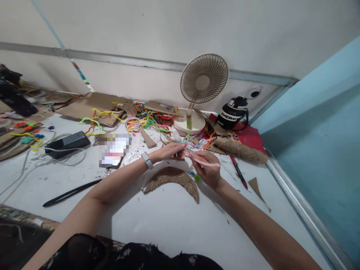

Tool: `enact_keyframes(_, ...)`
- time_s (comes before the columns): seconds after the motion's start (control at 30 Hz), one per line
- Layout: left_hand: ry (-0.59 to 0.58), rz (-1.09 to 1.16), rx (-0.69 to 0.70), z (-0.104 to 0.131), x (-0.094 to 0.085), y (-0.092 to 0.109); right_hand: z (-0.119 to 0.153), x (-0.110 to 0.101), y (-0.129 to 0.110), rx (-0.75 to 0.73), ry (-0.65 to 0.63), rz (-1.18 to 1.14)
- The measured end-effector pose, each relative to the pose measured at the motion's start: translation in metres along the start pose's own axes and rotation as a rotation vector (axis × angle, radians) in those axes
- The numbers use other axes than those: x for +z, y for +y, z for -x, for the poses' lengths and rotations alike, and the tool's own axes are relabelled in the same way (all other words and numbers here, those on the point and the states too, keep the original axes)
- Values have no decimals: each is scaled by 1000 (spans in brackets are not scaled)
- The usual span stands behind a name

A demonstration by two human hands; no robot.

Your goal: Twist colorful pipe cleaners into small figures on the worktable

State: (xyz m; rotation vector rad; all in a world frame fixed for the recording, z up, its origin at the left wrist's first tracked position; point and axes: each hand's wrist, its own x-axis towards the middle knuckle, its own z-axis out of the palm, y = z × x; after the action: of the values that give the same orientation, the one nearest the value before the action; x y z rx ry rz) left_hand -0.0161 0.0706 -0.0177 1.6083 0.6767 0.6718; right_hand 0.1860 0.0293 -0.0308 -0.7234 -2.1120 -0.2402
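Holds a slim pink tool (206,164) in the right hand (209,173), with fingers closed around it and the tip meeting a small pinkish piece (184,153). Pinches that piece in the left hand (170,150), with fingertips drawn together on it, too blurred to tell its exact shape. Just below both hands, flat on the white tabletop (168,232): a crescent of coiled brown cord (172,177), arched away from the body. Beyond the hands, a tangle of bright fuzzy stems (152,123), a round fan (204,78) and a black bottle (231,112). To the right, a roll of twine (242,150) and a red-and-black pen (239,172). To the left, a phone (116,150) and a dark box (67,144).
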Motion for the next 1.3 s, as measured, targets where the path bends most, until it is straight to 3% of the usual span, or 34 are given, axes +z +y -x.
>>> enact_keyframes(0.4, -12, 147, -14, 0, 4, -1, 1, 0, -1, 119, -15, -83)
enact_keyframes(0.63, 7, 159, 26, 1, 4, -2, 2, -1, -1, 132, -42, -144)
enact_keyframes(0.87, 38, 106, 76, 3, 6, 4, -1, 1, -8, 205, 12, -237)
enact_keyframes(1.0, 30, 70, 93, 4, 6, 9, -6, 4, -11, 421, 105, -364)
enact_keyframes(1.13, 20, 14, 116, 6, 7, 13, -7, 8, -8, 816, 71, -823)
enact_keyframes(1.23, -86, -58, 106, 7, 11, 14, -8, 11, -5, 1076, 30, -1127)
enact_keyframes(1.3, -161, -125, 102, 6, 13, 12, -10, 12, -4, 1139, 26, -1173)
